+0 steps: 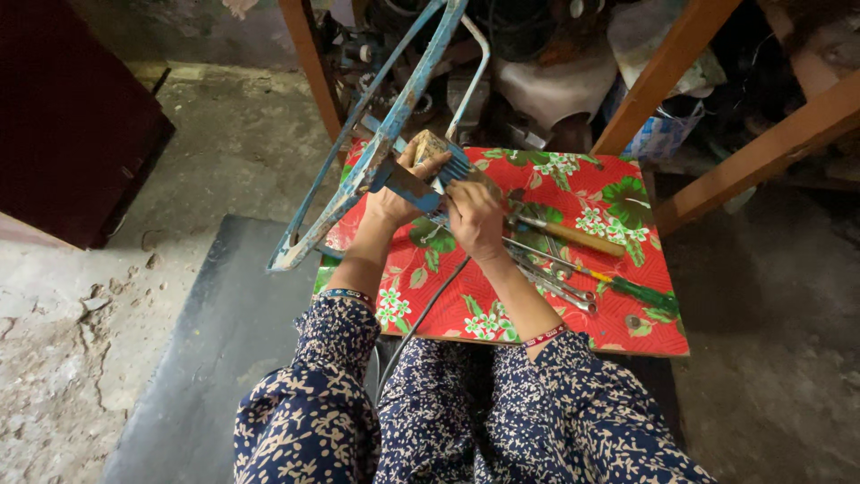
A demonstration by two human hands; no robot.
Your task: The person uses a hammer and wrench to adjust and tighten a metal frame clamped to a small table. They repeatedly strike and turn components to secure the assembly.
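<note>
While both hands work at one spot, the left hand (391, 204) clamps around the blue metal frame (381, 148), fingers wrapped shut on the flat painted bar where it meets a worn, tan-coloured block-like piece (428, 143); what that piece is can't be told. Right hand (475, 220) is closed too, pinching something small against the same joint, but the item in it is hidden by the fingers. Judging by the hold, the left steadies the frame so the right can work on the joint. Frame leans from the table's far left corner, its lower end hanging off the left edge, upper tubes rising toward the shelving.

Small table (627, 336) carries a red oilcloth with green leaves and white flowers. Just right of the right hand lie a wooden-handled hammer (573, 235), a green-handled screwdriver (640, 291) and a few steel spanners (555, 280), loosely parallel, within reach. Black cable (421, 318) runs from the hands down over the near edge, between the knees.

Behind: orange-brown wooden shelf posts (667, 67), dark clutter, a blue-and-white printed plastic bag (658, 134) tucked low at right. Dark slab (210, 350) on cracked concrete floor at left.
</note>
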